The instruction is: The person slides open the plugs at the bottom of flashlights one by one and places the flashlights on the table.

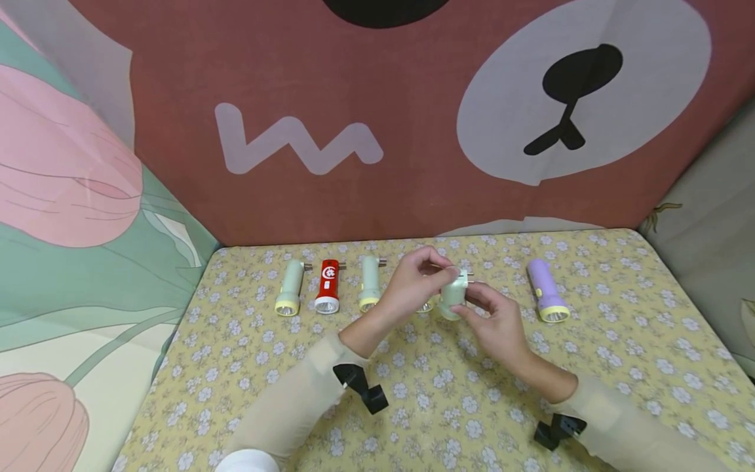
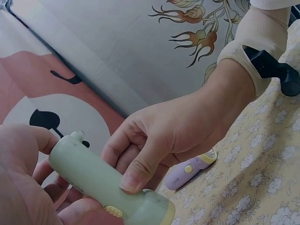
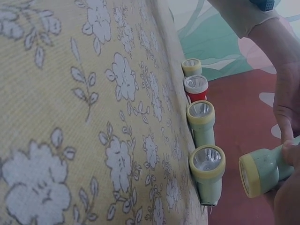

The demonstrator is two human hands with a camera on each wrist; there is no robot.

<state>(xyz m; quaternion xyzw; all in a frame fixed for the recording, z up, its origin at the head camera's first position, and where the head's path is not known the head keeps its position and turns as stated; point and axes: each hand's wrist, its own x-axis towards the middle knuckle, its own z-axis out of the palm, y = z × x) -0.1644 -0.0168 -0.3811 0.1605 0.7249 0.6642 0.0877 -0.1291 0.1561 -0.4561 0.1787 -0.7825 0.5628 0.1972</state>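
Observation:
Both hands hold a light green flashlight (image 1: 453, 298) with a yellow rim and a yellow switch (image 2: 113, 211), raised above the table. My left hand (image 1: 413, 282) grips its tail end, where metal prongs stick out in the head view. My right hand (image 1: 498, 324) pinches it nearer the lamp end, its thumb lying along the body in the left wrist view. The lamp end (image 3: 252, 176) shows at the right edge of the right wrist view, next to another green flashlight (image 3: 208, 173) that my left hand partly hides in the head view.
Left of the hands lie a green flashlight (image 1: 290, 287), a red and white one (image 1: 328, 287) and another green one (image 1: 369, 282), prongs out at their tails. A purple flashlight (image 1: 545, 288) lies to the right. The floral tablecloth (image 1: 425, 406) meets a bear-print cloth backdrop (image 1: 354, 203).

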